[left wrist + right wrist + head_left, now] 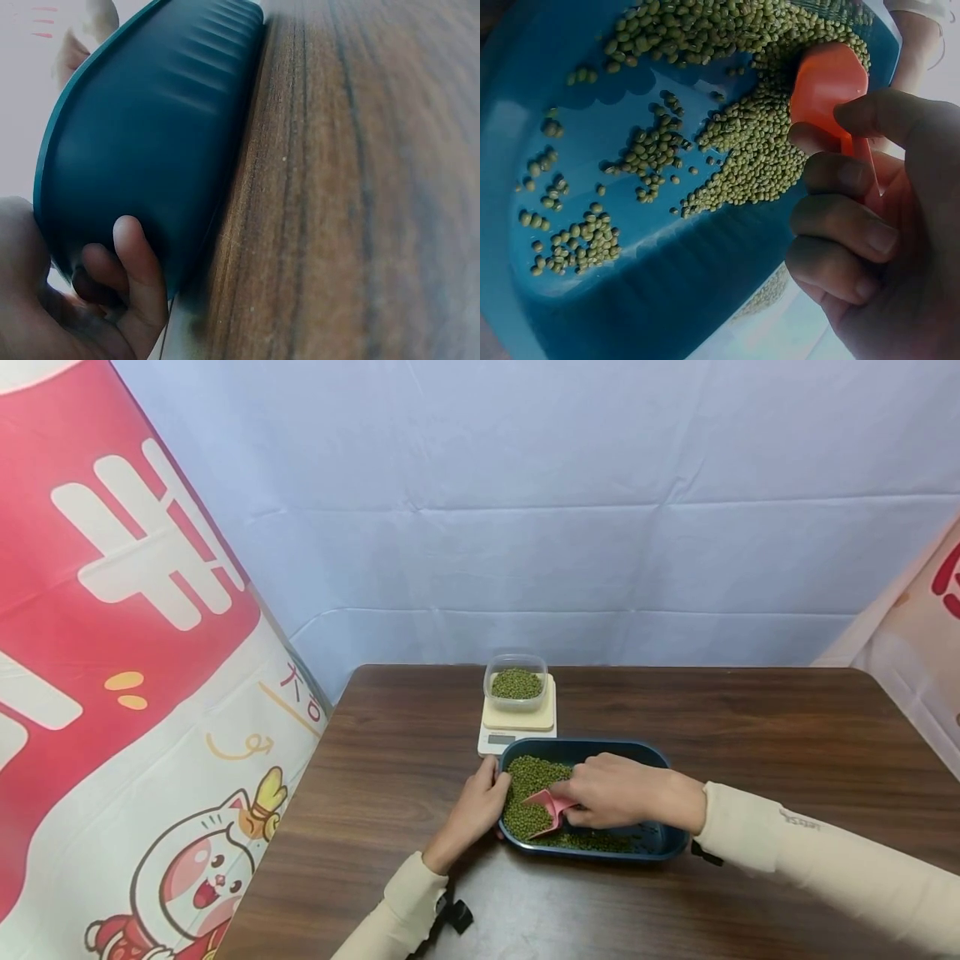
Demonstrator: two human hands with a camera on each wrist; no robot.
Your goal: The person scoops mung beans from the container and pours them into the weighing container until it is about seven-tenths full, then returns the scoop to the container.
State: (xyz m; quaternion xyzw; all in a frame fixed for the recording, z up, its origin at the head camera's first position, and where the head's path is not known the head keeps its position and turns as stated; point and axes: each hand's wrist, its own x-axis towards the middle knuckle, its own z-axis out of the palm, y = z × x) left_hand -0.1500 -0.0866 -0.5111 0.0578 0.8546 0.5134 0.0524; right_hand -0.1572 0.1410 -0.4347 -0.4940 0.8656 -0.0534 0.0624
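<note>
My right hand (pixel 611 789) grips a pink scoop (pixel 551 808) by its handle, fingers curled round it in the right wrist view. The scoop's bowl dips into green mung beans (pixel 750 150) heaped toward the left end of a dark blue tray (pixel 660 752). At that left end, my left hand (pixel 480 802) holds the tray, its thumb at the rim and its fingers against the outer wall (pixel 142 150). Smaller clusters of beans lie scattered over the tray's floor on the right.
Just behind the tray stands a white kitchen scale (pixel 487 745) with a small display. On it sits a clear plastic container (pixel 543 668) holding more mung beans (pixel 516 683). Everything rests on a dark wooden table (pixel 750 718), with a pale cloth backdrop (pixel 525 560) behind.
</note>
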